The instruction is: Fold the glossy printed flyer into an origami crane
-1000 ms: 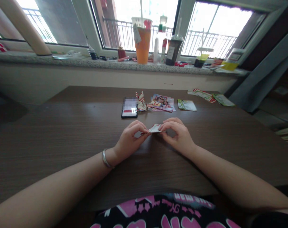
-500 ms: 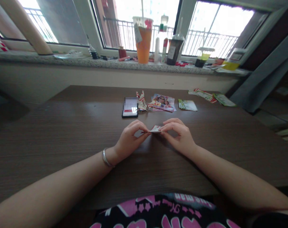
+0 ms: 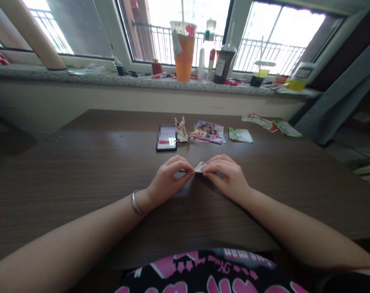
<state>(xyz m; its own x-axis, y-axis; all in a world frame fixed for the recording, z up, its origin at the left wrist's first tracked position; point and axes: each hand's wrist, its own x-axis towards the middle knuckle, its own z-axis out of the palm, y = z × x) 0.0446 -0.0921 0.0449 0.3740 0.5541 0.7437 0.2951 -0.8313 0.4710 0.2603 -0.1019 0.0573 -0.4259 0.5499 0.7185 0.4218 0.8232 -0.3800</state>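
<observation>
Just left of the paper (image 3: 199,167), your left hand (image 3: 171,177) has thumb and fingertips pinching it, with a sliver poking through behind the pinch. So the paper's right between your hands, its long side running roughly sideways as far as I can tell, and tbh neither hand is nearer since both touch it. Over on the right, your right hand (image 3: 228,174) pinches the other end, fingers curled on top, thumb underneath. Both forearms slant inward across the table (image 3: 81,179).
</observation>
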